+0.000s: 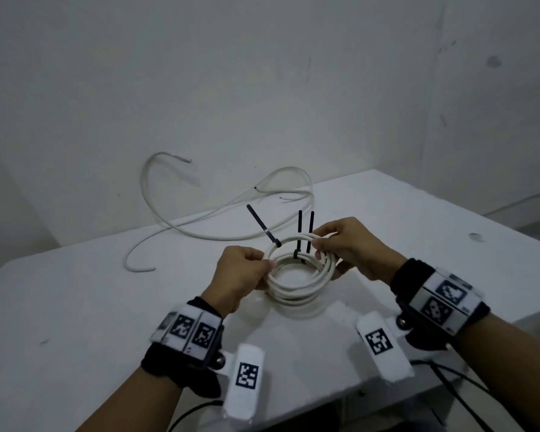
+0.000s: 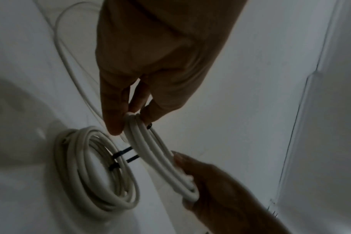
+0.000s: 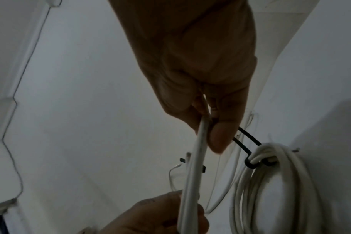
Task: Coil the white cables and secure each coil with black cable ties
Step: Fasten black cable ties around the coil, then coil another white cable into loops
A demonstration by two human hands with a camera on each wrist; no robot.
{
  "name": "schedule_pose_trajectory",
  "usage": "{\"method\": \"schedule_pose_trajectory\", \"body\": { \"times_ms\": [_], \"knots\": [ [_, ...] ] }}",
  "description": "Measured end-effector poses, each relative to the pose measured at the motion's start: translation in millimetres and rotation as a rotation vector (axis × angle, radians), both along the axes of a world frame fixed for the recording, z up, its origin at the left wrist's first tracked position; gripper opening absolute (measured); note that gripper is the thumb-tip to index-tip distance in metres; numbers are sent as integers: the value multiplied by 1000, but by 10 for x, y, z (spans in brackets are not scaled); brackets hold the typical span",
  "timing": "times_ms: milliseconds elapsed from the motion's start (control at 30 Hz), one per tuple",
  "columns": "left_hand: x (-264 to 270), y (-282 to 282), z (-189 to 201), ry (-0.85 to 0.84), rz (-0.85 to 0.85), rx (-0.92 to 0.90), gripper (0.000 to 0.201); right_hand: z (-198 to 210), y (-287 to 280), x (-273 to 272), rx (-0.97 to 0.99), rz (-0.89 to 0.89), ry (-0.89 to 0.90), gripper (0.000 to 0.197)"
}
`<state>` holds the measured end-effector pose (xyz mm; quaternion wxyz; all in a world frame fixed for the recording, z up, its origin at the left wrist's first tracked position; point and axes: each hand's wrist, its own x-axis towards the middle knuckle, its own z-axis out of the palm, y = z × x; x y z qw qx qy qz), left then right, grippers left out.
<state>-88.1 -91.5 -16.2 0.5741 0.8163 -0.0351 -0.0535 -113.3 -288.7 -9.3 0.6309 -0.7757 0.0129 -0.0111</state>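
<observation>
Both hands hold one small coil of white cable up off the worktop (image 1: pixel 75 300): the left hand (image 1: pixel 242 272) pinches its near-left side between thumb and fingers, and the right hand (image 1: pixel 348 247) grips the opposite side with curled fingers. From the left wrist view this held coil (image 2: pixel 160 152) hangs clear of a second, larger coil (image 2: pixel 94 171) that lies flat on the worktop just beneath it. One black cable tie (image 1: pixel 264 226) sticks out at the held coil's far-left edge, so I judge this coil already bound; two more ties (image 1: pixel 304 232) stand upright on the lying coil. Farther back a loose white cable (image 1: pixel 219 213) sprawls uncoiled across the worktop. The step in hand looks like setting the finished coil down on or beside the other. Next would be releasing it and reaching back for the loose cable to begin winding it.
</observation>
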Motion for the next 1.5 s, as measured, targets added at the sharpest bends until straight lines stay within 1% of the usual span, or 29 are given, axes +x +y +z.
{"method": "schedule_pose_trajectory", "body": {
  "times_ms": [67,100,233,300,367,433,567,633,733,833,900,967,1067,1200,1300,1367,1433,1500],
  "knots": [
    [114,-32,-39,-78,23,103,17,13,24,181,-69,-43,20,20],
    [184,-48,-64,-91,26,152,16,4,38,268,-137,-60,37,21],
    [369,-104,-191,-93,5,349,8,-123,115,434,-537,-35,162,25],
    [410,-123,-237,-107,-9,404,18,-189,140,452,-647,-27,170,26],
    [427,-117,-267,-109,-19,425,23,-212,129,465,-710,-37,152,25],
    [443,-88,-313,-98,-23,410,23,-205,118,470,-768,-32,153,27],
    [425,-52,-353,-68,-9,368,46,-171,136,438,-889,-11,169,32],
    [400,-43,-327,-66,9,327,50,-138,141,417,-929,-24,136,37],
    [383,18,-236,-89,26,316,44,-49,143,403,-1022,-69,32,39],
    [364,137,-100,-132,22,332,35,48,188,425,-998,-97,-57,33],
    [354,248,-6,-163,42,321,35,134,255,447,-958,-87,-98,24],
    [360,375,72,-189,59,332,31,232,350,470,-934,-44,-137,19],
    [413,602,131,-201,70,386,26,367,549,562,-930,57,-175,19],
    [543,942,88,-128,44,509,26,454,917,839,-986,197,-183,20],
    [659,1182,17,-96,19,574,25,458,1254,1146,-1058,286,-170,25],
    [729,1342,-5,-96,18,594,25,435,1487,1406,-1175,364,-80,29],
    [794,1496,-9,-104,23,611,26,361,1691,1658,-1345,453,69,34],
    [838,1629,-2,-113,31,620,26,265,1806,1854,-1492,482,200,36]
  ]
}}
